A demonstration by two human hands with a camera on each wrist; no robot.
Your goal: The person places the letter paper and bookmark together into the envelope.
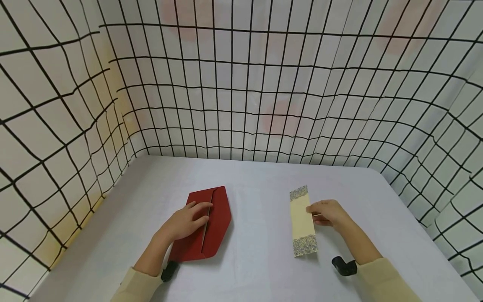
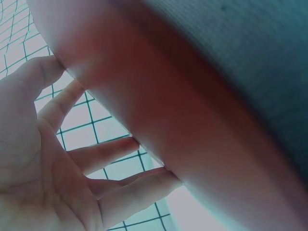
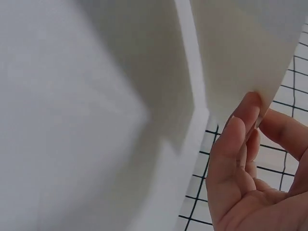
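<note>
A red envelope (image 1: 220,220) is on the left of the white table, tilted, with a slit along its flap edge. My left hand (image 1: 186,222) lies over it and holds it, fingertips at that slit. In the left wrist view the thumb and fingers (image 2: 130,192) meet the edge of the blurred red envelope (image 2: 159,110). To the right, my right hand (image 1: 330,214) pinches a cream paper strip (image 1: 302,216) with grey lace-patterned ends by its right edge. The right wrist view shows thumb and fingertips (image 3: 248,110) closed on that strip (image 3: 236,57), which stands off the table.
White cloth covers the table (image 1: 260,235). A white wall with a black grid (image 1: 245,88) rises at the back and both sides. Black wrist-worn devices sit by the left sleeve (image 1: 137,285) and the right sleeve (image 1: 385,279).
</note>
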